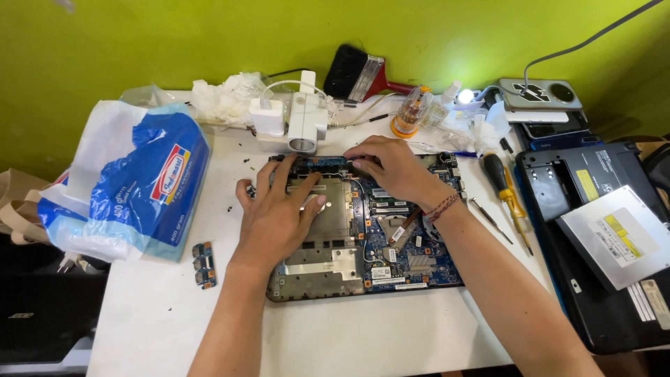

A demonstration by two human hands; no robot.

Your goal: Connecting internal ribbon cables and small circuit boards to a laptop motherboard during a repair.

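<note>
Two hands rest on the opened laptop chassis (363, 237) at the centre of our white worktop (174, 314): our left hand (276, 209) lies flat with fingers spread on its metal plate, and our right hand (391, 164), at 12 o'clock, curls its fingertips onto the top edge. At 3 o'clock lies a yellow-handled screwdriver (506, 195); at 9 o'clock, a blue-and-white bag (132, 188).

A blue circuit board (412, 237) with silver-grey metal plates is seen on a white counter (314, 335), set against a lime-green wall (139, 42). Left of the board, a blue-and-white plastic bag (132, 185) bearing a red-and-yellow label is shown; to the board's right, a yellow-and-black screwdriver (506, 192) and a black laptop shell (593, 230). Behind the board, a red-handled black brush (359, 75) is pictured.
</note>
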